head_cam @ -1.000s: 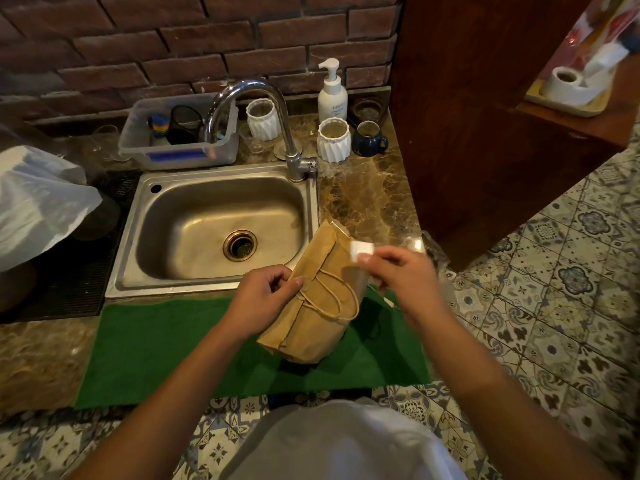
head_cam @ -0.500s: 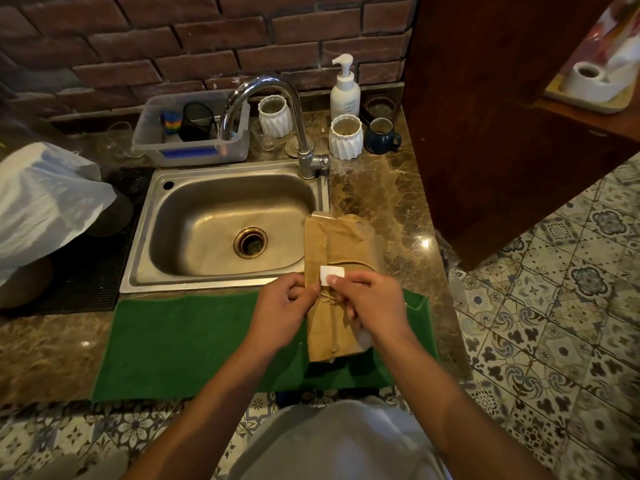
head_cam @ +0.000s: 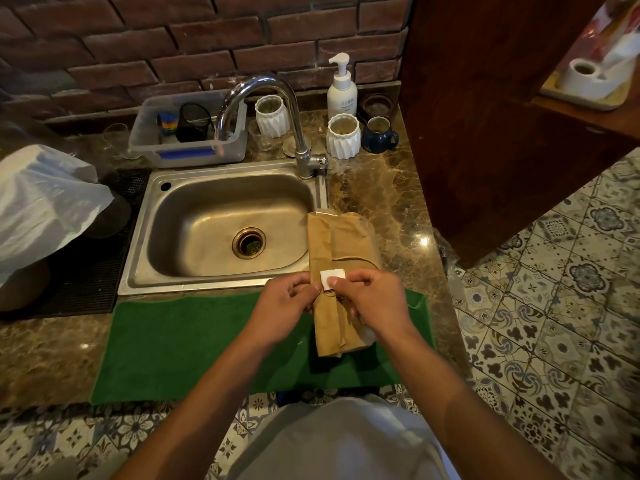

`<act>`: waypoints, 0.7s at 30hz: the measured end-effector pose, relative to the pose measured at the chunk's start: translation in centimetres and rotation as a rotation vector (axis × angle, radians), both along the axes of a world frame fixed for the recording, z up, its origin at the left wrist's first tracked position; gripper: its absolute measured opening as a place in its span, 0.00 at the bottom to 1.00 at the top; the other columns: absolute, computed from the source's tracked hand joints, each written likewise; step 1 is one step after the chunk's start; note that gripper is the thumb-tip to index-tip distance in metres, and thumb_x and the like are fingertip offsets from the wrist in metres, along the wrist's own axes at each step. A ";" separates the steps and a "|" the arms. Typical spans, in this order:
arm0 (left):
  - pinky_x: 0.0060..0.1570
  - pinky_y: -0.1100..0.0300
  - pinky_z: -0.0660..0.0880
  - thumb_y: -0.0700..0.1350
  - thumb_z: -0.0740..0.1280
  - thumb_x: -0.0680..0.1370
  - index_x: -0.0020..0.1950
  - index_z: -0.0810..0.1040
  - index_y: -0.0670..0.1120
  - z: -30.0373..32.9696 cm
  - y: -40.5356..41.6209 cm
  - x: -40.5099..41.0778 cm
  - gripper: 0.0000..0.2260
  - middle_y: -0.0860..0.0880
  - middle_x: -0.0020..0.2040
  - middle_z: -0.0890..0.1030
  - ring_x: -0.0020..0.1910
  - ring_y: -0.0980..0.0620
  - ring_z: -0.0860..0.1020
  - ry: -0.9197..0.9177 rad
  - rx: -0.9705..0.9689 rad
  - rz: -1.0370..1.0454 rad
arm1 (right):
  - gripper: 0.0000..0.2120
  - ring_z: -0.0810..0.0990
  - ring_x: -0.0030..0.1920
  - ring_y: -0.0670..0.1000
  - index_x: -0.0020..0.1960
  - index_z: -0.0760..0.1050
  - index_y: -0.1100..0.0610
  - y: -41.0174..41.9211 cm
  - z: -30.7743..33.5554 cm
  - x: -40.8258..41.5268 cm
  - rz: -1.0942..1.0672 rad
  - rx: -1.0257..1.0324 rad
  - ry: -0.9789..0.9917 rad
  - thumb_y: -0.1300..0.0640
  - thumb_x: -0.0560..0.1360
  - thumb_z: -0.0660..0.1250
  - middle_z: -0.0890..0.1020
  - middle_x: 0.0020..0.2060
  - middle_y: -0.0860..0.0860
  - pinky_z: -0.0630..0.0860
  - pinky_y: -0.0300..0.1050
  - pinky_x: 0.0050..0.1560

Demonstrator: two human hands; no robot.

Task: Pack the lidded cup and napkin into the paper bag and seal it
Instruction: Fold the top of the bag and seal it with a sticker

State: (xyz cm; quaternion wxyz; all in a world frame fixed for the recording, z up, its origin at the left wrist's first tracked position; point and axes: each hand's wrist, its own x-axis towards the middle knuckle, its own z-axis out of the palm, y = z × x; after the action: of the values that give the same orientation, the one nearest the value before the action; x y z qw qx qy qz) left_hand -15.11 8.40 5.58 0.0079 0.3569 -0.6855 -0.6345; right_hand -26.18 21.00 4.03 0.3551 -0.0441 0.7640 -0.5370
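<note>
Marble counter — both hands [head_cam: 280, 306] [head_cam: 372, 299] pinch creased paper bag [head_cam: 341, 244], white sticker [head_cam: 331, 278].

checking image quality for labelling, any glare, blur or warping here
Head view: a small glare spot on the marble counter right of the paper bag; the faucet shines; wide-angle warping bends the brick wall; the hanging white plastic bag at left is soft; hands stay sharp.

Steel sink [head_cam: 194, 271] under a chrome faucet [head_cam: 263, 98], green mat [head_cam: 194, 344] in front, soap dispenser [head_cam: 341, 90] behind
</note>
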 end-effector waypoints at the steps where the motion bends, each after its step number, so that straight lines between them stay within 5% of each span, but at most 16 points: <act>1: 0.42 0.64 0.79 0.41 0.66 0.82 0.55 0.84 0.52 0.0 0.0 -0.1 0.09 0.54 0.43 0.88 0.40 0.58 0.83 0.000 -0.003 0.003 | 0.11 0.72 0.20 0.41 0.44 0.86 0.57 -0.1 -0.1 0.0 0.003 0.007 0.013 0.50 0.70 0.80 0.80 0.23 0.45 0.69 0.36 0.26; 7: 0.39 0.67 0.78 0.40 0.66 0.82 0.55 0.84 0.50 0.1 0.2 -0.3 0.09 0.55 0.40 0.88 0.37 0.60 0.82 0.008 -0.007 0.003 | 0.10 0.76 0.24 0.41 0.41 0.86 0.55 -0.5 -0.3 0.2 0.002 0.039 0.047 0.49 0.69 0.81 0.82 0.25 0.45 0.74 0.40 0.31; 12: 0.44 0.61 0.79 0.42 0.63 0.83 0.50 0.85 0.50 0.4 0.5 -0.3 0.11 0.54 0.38 0.86 0.39 0.57 0.82 -0.002 0.026 0.050 | 0.09 0.74 0.23 0.37 0.40 0.86 0.54 -0.6 -0.5 0.0 0.008 0.058 0.066 0.49 0.70 0.81 0.80 0.23 0.41 0.72 0.38 0.31; 16: 0.49 0.53 0.84 0.51 0.70 0.80 0.54 0.85 0.48 0.1 1.0 -0.7 0.09 0.50 0.44 0.88 0.44 0.53 0.87 0.013 -0.093 0.075 | 0.07 0.76 0.25 0.40 0.38 0.86 0.52 -0.7 -0.3 0.1 0.031 0.050 0.072 0.51 0.71 0.79 0.82 0.27 0.44 0.72 0.40 0.33; 21: 0.45 0.51 0.82 0.51 0.67 0.82 0.51 0.85 0.49 -0.7 0.7 -0.6 0.09 0.53 0.41 0.87 0.42 0.54 0.85 0.016 -0.172 0.080 | 0.10 0.75 0.23 0.40 0.38 0.86 0.52 -0.9 0.0 0.3 0.070 0.093 0.076 0.45 0.71 0.79 0.84 0.28 0.48 0.73 0.43 0.31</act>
State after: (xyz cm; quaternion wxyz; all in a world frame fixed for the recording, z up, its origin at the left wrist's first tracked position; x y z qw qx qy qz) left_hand -15.76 9.13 4.90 0.0693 0.3771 -0.7226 -0.5752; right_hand -25.91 20.07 4.02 0.3461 -0.0743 0.7989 -0.4863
